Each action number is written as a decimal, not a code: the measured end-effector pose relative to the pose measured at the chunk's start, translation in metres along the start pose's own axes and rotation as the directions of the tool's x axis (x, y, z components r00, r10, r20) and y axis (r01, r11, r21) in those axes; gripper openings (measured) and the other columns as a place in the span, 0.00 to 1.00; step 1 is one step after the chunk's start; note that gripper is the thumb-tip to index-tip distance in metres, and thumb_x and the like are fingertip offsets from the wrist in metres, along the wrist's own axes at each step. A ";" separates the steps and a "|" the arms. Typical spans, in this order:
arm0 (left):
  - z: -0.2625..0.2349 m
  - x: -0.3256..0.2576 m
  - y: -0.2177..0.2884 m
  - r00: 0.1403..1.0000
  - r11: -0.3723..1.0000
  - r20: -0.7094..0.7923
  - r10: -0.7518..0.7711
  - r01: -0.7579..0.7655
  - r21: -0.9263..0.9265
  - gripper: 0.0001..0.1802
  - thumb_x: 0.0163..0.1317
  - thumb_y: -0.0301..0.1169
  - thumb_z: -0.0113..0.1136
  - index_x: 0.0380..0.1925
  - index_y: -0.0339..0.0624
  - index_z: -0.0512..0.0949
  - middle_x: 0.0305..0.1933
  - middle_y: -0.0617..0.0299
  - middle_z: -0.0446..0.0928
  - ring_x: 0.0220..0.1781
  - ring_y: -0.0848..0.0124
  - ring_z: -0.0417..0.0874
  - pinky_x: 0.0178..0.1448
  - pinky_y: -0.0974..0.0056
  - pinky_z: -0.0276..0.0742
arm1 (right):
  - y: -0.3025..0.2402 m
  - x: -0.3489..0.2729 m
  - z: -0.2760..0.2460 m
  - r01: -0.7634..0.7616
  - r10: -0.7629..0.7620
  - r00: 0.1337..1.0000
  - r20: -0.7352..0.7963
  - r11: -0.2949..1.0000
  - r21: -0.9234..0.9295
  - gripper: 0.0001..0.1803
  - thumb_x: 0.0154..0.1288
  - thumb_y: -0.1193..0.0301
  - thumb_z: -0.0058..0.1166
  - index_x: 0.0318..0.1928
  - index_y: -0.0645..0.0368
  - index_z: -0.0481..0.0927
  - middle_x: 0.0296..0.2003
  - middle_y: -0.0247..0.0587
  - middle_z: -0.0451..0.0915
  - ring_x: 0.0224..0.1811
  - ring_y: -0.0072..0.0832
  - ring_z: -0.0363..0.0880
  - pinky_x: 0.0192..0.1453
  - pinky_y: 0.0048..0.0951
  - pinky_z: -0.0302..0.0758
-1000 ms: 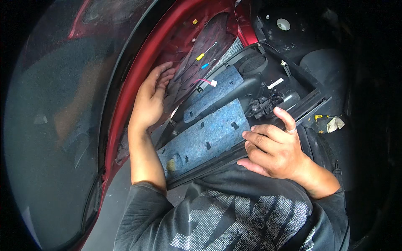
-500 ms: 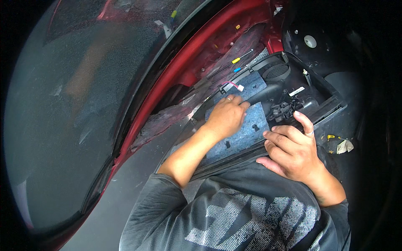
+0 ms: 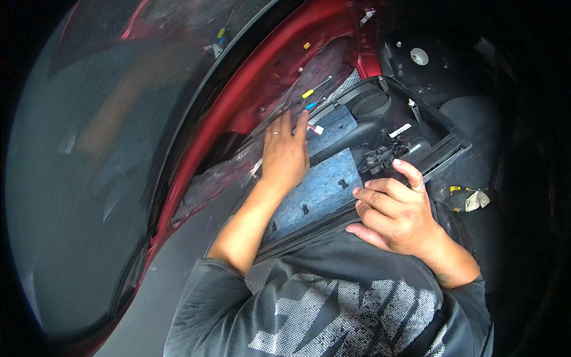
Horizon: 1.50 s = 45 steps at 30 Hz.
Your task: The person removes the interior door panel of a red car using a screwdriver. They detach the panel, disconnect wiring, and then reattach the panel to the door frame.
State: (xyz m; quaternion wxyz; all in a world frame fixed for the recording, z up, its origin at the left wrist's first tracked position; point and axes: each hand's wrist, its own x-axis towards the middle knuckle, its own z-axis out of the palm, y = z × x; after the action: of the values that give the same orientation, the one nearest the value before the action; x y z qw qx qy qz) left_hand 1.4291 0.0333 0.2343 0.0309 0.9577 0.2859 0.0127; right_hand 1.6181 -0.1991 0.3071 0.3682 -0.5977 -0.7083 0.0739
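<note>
A black car door trim panel (image 3: 449, 149), its inner side up, lies tilted in front of me with blue felt pads (image 3: 312, 193) on it. My left hand (image 3: 286, 153) is stretched out over its far left edge, fingers apart. Its fingertips are by two thin cables, one with a yellow sleeve (image 3: 307, 93) and one with a blue sleeve (image 3: 310, 106). Just right of them sits a white plug (image 3: 319, 130). My right hand (image 3: 397, 208) straddles the panel's near edge, thumb outside and curled fingers on top, little finger raised.
The red door frame (image 3: 196, 140) curves along the left, its window glass (image 3: 101, 178) beyond. On the panel are a round speaker grille (image 3: 372, 107) and a black handle mechanism (image 3: 380, 157). A yellow-handled tool (image 3: 457, 189) and a crumpled pale scrap (image 3: 476, 201) lie at right.
My left hand has moved off the felt pads, left and away from me toward the cables, and its fingers have straightened. The right hand keeps its place on the panel. The whole view has shifted slightly.
</note>
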 end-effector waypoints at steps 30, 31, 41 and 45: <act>-0.034 0.079 0.009 0.996 0.817 0.087 -0.033 0.077 -0.571 0.15 0.77 0.33 0.66 0.55 0.36 0.88 0.50 0.43 0.89 0.52 0.52 0.92 0.58 0.55 0.85 | 0.009 0.006 -0.008 -0.043 0.039 0.998 0.048 0.996 0.078 0.03 0.63 0.68 0.69 0.33 0.49 0.87 0.46 0.27 0.90 0.55 0.23 0.88 0.87 0.61 0.57; -0.032 0.076 0.010 0.997 0.803 0.071 0.015 0.031 -0.595 0.14 0.76 0.33 0.67 0.53 0.36 0.89 0.51 0.44 0.89 0.52 0.54 0.92 0.58 0.55 0.84 | 0.011 0.005 -0.008 -0.037 0.032 0.997 0.068 0.996 0.077 0.05 0.61 0.67 0.72 0.35 0.49 0.88 0.48 0.28 0.91 0.56 0.24 0.88 0.87 0.63 0.55; -0.030 0.052 0.055 0.919 0.684 0.356 0.170 0.150 -0.714 0.09 0.75 0.30 0.67 0.44 0.34 0.87 0.42 0.44 0.89 0.47 0.53 0.93 0.50 0.53 0.85 | 0.009 -0.002 0.001 -0.045 0.044 0.999 0.016 0.997 0.065 0.04 0.62 0.69 0.71 0.32 0.46 0.86 0.47 0.24 0.90 0.56 0.22 0.87 0.88 0.55 0.57; -0.031 0.058 0.065 0.976 0.753 0.155 0.153 -0.014 -0.657 0.09 0.74 0.31 0.67 0.44 0.34 0.87 0.40 0.44 0.87 0.43 0.46 0.90 0.45 0.51 0.83 | 0.010 0.000 0.001 -0.039 0.039 0.999 0.003 0.997 0.066 0.04 0.62 0.69 0.71 0.32 0.45 0.87 0.47 0.25 0.90 0.56 0.22 0.87 0.87 0.55 0.59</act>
State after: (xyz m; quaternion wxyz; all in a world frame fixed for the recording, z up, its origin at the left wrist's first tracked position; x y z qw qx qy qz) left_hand 1.5122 0.0127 0.2700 0.3903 0.8948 0.2160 0.0173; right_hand 1.6255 -0.1964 0.3007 0.3858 -0.5987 -0.6940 0.1049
